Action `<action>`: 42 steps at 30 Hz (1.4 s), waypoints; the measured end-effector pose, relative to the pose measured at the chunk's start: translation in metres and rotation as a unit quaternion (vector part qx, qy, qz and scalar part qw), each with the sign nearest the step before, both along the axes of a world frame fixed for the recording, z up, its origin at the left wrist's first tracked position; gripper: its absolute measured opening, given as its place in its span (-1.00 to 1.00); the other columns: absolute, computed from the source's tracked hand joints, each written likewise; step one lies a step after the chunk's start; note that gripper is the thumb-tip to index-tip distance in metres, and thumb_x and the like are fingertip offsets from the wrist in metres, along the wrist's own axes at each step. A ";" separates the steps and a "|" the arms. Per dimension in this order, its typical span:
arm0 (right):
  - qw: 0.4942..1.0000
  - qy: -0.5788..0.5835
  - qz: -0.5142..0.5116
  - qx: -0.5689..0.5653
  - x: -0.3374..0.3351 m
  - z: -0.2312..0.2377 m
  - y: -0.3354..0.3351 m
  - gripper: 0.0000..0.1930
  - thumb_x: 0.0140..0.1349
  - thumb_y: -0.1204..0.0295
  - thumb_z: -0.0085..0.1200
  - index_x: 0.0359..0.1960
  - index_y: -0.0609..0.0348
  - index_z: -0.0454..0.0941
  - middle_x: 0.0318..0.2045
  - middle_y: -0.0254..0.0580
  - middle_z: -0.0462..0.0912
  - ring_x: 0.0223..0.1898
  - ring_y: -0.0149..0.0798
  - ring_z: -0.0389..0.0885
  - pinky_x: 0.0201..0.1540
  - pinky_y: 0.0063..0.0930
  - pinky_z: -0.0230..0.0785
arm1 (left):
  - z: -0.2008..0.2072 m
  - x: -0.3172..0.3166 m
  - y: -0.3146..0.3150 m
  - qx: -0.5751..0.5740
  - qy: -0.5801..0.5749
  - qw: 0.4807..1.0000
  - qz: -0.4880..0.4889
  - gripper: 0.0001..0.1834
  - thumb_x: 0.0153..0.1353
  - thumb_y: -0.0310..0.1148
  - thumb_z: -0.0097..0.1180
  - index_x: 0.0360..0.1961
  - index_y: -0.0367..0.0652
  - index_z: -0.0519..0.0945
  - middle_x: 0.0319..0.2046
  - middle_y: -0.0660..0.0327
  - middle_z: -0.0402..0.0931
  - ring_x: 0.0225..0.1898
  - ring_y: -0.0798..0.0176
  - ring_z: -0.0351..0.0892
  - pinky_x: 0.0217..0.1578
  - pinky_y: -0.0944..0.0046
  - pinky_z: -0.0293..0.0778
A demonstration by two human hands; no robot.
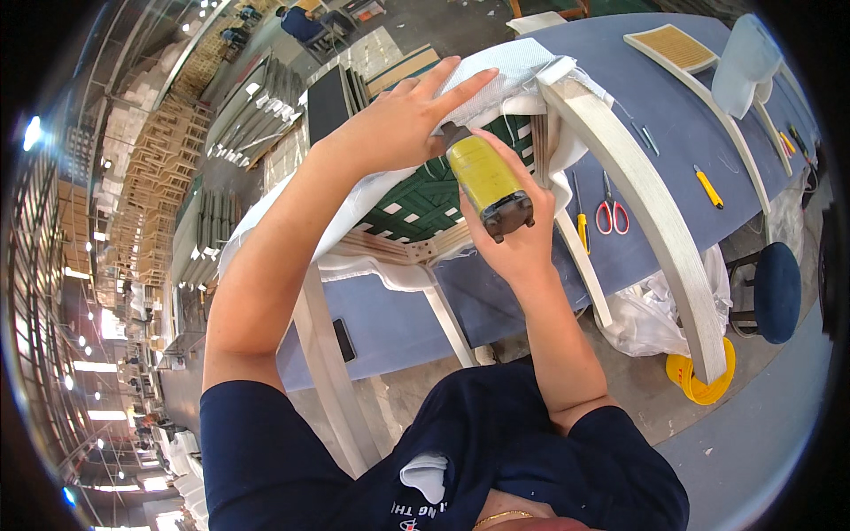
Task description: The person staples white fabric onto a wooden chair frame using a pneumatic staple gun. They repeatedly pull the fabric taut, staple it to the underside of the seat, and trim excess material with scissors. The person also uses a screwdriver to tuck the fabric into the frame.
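A pale wooden chair frame (633,173) lies tipped over on the blue-covered table, its underside showing dark green woven webbing (416,202). White fabric (505,69) wraps the seat edge. My right hand (522,243) is closed round a yellow-and-black tool that looks like a staple gun (485,177). Its nose points at the far seat edge. Over that same edge reaches my left hand (390,128), its fingers spread on the fabric just left of the tool's nose. The contact point under the nose is hidden.
Red-handled scissors (611,215), a yellow-handled screwdriver (582,232) and a yellow cutter (707,188) lie right of the chair on the table (660,234). A phone (343,340) rests near the front. A yellow bucket (699,389) and a blue stool (776,292) stand at right.
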State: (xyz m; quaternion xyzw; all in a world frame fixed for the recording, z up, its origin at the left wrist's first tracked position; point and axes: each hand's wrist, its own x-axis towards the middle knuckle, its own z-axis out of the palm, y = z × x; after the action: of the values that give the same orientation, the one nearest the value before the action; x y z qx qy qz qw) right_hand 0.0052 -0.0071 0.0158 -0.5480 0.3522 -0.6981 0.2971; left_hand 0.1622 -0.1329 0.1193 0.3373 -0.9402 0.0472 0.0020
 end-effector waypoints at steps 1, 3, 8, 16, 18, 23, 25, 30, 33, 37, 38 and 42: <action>1.000 -0.003 -0.001 -0.009 0.001 0.000 0.000 -0.38 0.16 0.71 0.28 0.33 0.29 0.56 0.14 -0.08 0.77 0.14 -0.29 0.74 0.25 -0.38 0.50 | 0.000 0.000 0.000 0.002 0.001 1.000 -0.001 0.22 0.12 -0.63 0.36 0.68 0.47 0.03 0.65 -0.06 0.01 0.53 -0.31 0.27 0.43 -0.12 0.43; 1.000 0.001 0.003 -0.010 0.001 0.000 -0.002 -0.37 0.15 0.71 0.28 0.34 0.28 0.56 0.14 -0.08 0.77 0.13 -0.29 0.76 0.24 -0.38 0.51 | 0.002 0.000 0.000 0.005 0.002 1.000 0.002 0.23 0.11 -0.64 0.36 0.68 0.48 0.03 0.65 -0.04 0.01 0.53 -0.31 0.28 0.43 -0.12 0.43; 0.999 0.032 -0.002 0.000 0.001 0.003 -0.001 -0.35 0.13 0.69 0.30 0.34 0.26 0.55 0.15 -0.09 0.77 0.10 -0.26 0.79 0.20 -0.37 0.55 | -0.001 0.000 0.001 -0.009 -0.007 1.000 0.013 0.24 0.09 -0.65 0.36 0.69 0.48 0.03 0.66 -0.02 0.00 0.53 -0.30 0.28 0.43 -0.12 0.42; 0.999 -0.008 0.027 0.046 -0.001 -0.004 0.000 -0.41 0.22 0.70 0.27 0.34 0.29 0.55 0.10 -0.08 0.76 0.15 -0.37 0.68 0.30 -0.41 0.44 | 0.018 0.019 -0.027 0.103 0.050 0.989 -0.098 0.03 0.22 -0.23 0.41 0.67 0.25 0.16 0.63 0.00 0.12 0.54 -0.16 0.31 0.47 -0.10 0.33; 0.998 -0.022 0.015 0.051 -0.001 -0.008 0.001 -0.40 0.21 0.68 0.29 0.35 0.24 0.55 0.09 -0.05 0.77 0.15 -0.27 0.71 0.27 -0.39 0.47 | 0.027 0.031 -0.051 0.210 0.112 0.971 -0.036 -0.14 0.37 0.06 0.25 0.63 0.16 0.29 0.57 0.03 0.27 0.52 -0.07 0.35 0.48 -0.07 0.29; 0.997 -0.024 0.014 0.065 -0.009 -0.013 0.013 -0.39 0.20 0.65 0.33 0.35 0.17 0.56 0.13 -0.01 0.77 0.18 -0.18 0.76 0.26 -0.34 0.51 | 0.007 0.045 -0.101 0.363 0.153 0.878 0.271 -0.07 0.50 0.51 -0.29 0.52 0.02 0.50 0.36 0.03 0.56 0.41 0.05 0.45 0.43 -0.01 0.30; 0.998 -0.002 0.008 0.066 -0.015 -0.012 0.018 -0.40 0.21 0.66 0.32 0.34 0.23 0.56 0.15 -0.03 0.76 0.18 -0.29 0.72 0.30 -0.36 0.48 | -0.002 0.042 -0.105 0.353 0.128 0.886 0.271 -0.07 0.50 0.50 -0.27 0.49 -0.02 0.53 0.37 -0.05 0.55 0.39 0.01 0.48 0.39 0.02 0.34; 0.999 -0.016 -0.008 0.051 -0.024 -0.008 0.024 -0.41 0.22 0.69 0.29 0.34 0.33 0.55 0.18 -0.02 0.73 0.17 -0.31 0.70 0.29 -0.38 0.48 | 0.004 0.034 -0.074 0.304 0.091 0.897 0.309 -0.03 0.51 0.50 -0.30 0.43 -0.15 0.57 0.38 -0.10 0.53 0.41 0.00 0.47 0.41 0.07 0.33; 0.996 -0.070 -0.011 0.054 -0.024 -0.007 0.022 -0.40 0.21 0.67 0.31 0.34 0.32 0.55 0.11 0.00 0.77 0.13 -0.32 0.73 0.25 -0.40 0.50 | 0.006 0.035 -0.042 0.234 0.144 0.942 0.195 -0.15 0.58 0.40 -0.34 0.60 0.02 0.34 0.51 -0.07 0.38 0.47 -0.08 0.42 0.46 0.02 0.29; 0.998 -0.027 -0.038 0.031 -0.019 -0.007 0.014 -0.36 0.18 0.67 0.32 0.37 0.28 0.54 0.10 0.00 0.78 0.13 -0.31 0.76 0.21 -0.40 0.54 | -0.003 0.038 -0.007 0.054 0.099 0.992 0.060 -0.33 0.67 0.18 -0.38 0.68 0.28 0.13 0.61 -0.03 0.19 0.51 -0.19 0.35 0.48 -0.06 0.29; 0.999 -0.026 -0.028 0.025 -0.016 -0.006 0.012 -0.34 0.17 0.67 0.32 0.37 0.26 0.53 0.11 0.00 0.78 0.13 -0.30 0.76 0.21 -0.40 0.54 | -0.004 0.038 -0.001 0.039 0.091 0.994 0.044 -0.35 0.67 0.17 -0.37 0.68 0.32 0.13 0.59 -0.06 0.20 0.46 -0.26 0.39 0.46 -0.09 0.33; 1.000 -0.016 -0.020 -0.011 -0.002 -0.005 0.004 -0.31 0.14 0.68 0.32 0.39 0.24 0.52 0.15 -0.02 0.75 0.14 -0.24 0.76 0.23 -0.38 0.52 | -0.001 0.038 0.013 -0.013 0.036 0.999 0.013 -0.42 0.65 -0.02 -0.19 0.64 0.50 0.18 0.59 -0.04 0.17 0.35 -0.36 0.48 0.39 -0.15 0.43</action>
State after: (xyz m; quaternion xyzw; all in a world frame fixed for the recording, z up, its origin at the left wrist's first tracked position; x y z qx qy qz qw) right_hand 0.0035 -0.0026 0.0105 -0.5327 0.3505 -0.7164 0.2831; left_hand 0.1998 -0.1199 0.1179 0.3506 -0.9345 0.0475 0.0398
